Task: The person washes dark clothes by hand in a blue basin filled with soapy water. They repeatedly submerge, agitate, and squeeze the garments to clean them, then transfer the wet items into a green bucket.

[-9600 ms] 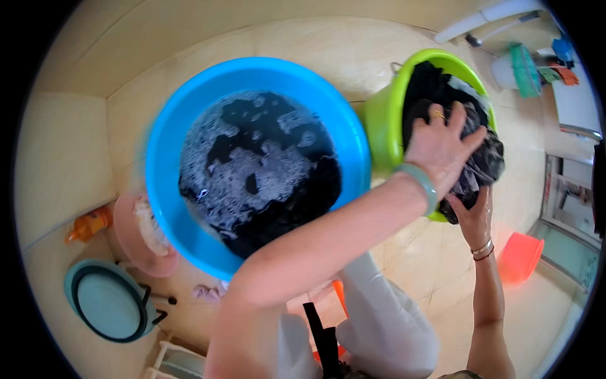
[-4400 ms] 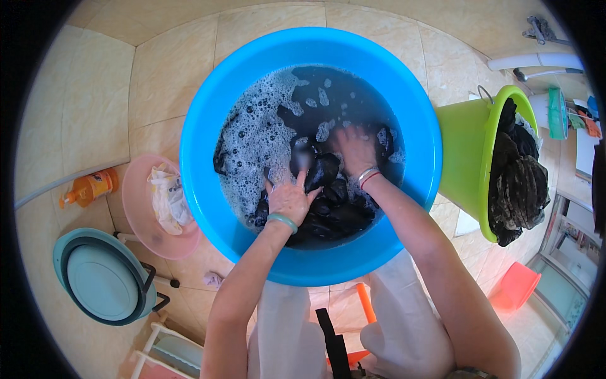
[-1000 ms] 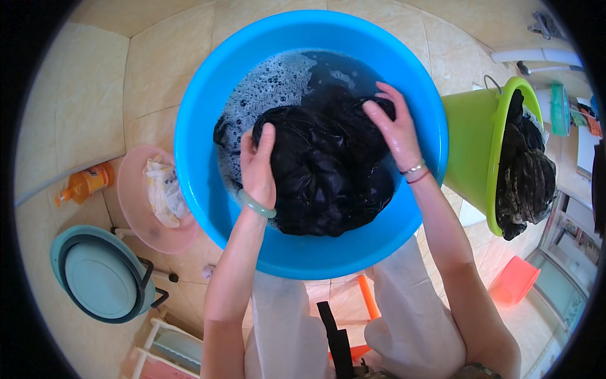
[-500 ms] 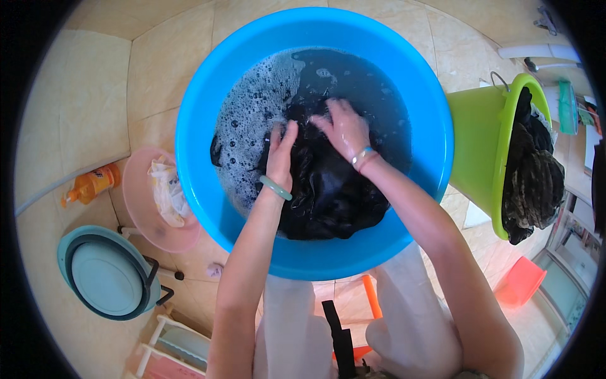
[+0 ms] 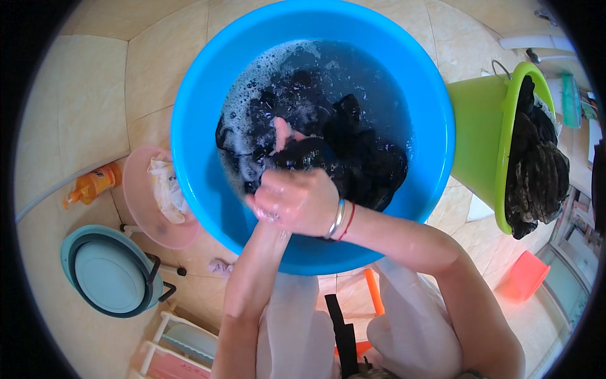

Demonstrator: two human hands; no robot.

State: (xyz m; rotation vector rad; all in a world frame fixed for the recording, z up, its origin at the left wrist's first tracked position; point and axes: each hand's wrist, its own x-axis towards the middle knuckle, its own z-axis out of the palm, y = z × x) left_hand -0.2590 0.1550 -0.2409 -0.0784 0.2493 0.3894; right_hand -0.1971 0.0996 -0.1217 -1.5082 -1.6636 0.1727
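A large blue basin point(image 5: 208, 208) holds dark, sudsy water and a soaked black cloth point(image 5: 372, 158). My right hand point(image 5: 300, 201) is curled over my left wrist, its fingers closed on a bunched fold of the cloth; a silver bangle and a red cord circle that wrist. Beyond it, part of my left hand point(image 5: 281, 134) shows past the fold, wrapped in the wet fabric. The right hand hides the left palm and wrist. White foam point(image 5: 246, 88) floats along the basin's left side.
A green bucket point(image 5: 476, 126) heaped with dark clothes point(image 5: 536, 170) stands at the right. At the left are a pink basin point(image 5: 136, 189) with white cloth, an orange bottle point(image 5: 95, 183) and a folded teal basin point(image 5: 110, 278). A red container point(image 5: 524, 276) sits lower right.
My right hand has come left and nearer, crossing over my left wrist and closing on the cloth. Black fabric has spread right and been lifted between the hands; the foam has shrunk.
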